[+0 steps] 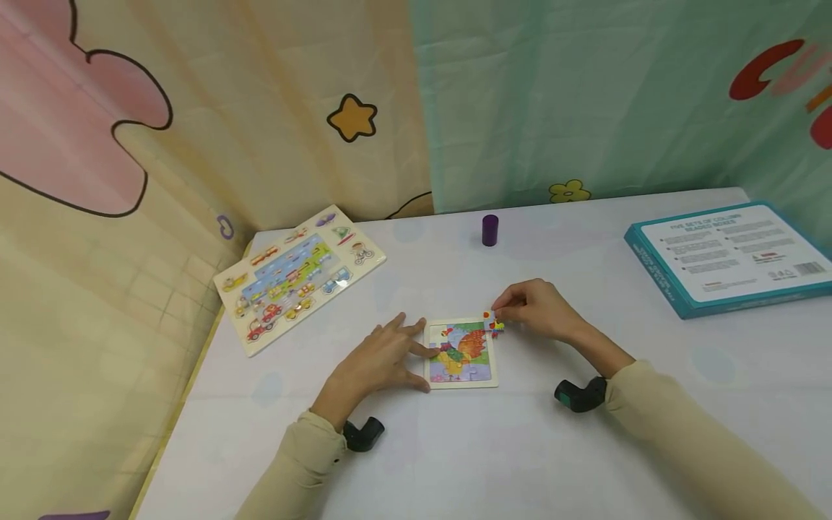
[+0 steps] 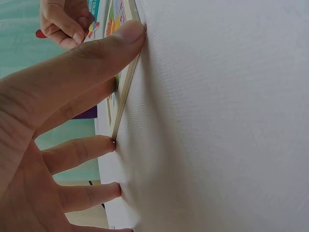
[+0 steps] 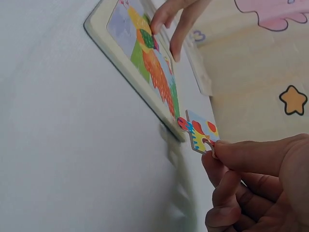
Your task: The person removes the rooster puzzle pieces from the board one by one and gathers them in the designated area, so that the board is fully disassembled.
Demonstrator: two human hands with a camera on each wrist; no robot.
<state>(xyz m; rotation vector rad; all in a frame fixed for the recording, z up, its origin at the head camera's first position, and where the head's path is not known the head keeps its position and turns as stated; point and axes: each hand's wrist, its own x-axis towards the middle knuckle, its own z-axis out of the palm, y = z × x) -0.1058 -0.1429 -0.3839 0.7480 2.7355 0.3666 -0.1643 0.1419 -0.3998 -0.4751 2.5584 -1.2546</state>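
Note:
A small square jigsaw puzzle (image 1: 460, 361) with a pale frame and a colourful rooster picture lies on the table. My left hand (image 1: 383, 359) is spread at its left side, fingers extended. In the left wrist view, the thumb (image 2: 129, 33) touches the frame's near edge, and the index fingertip reaches over onto the picture. My right hand (image 1: 538, 310) pinches a puzzle piece (image 3: 199, 133) between thumb and index finger. The piece, blue, yellow and red, is tilted over the frame's upper right corner. A pale patch shows at the picture's upper left.
A larger wooden picture board (image 1: 300, 278) with vehicles lies at the back left. A purple cylinder (image 1: 490, 230) stands toward the back, and a flat teal box (image 1: 734, 256) lies on the right. Printed curtains (image 1: 312, 65) hang along the table's back and left edges.

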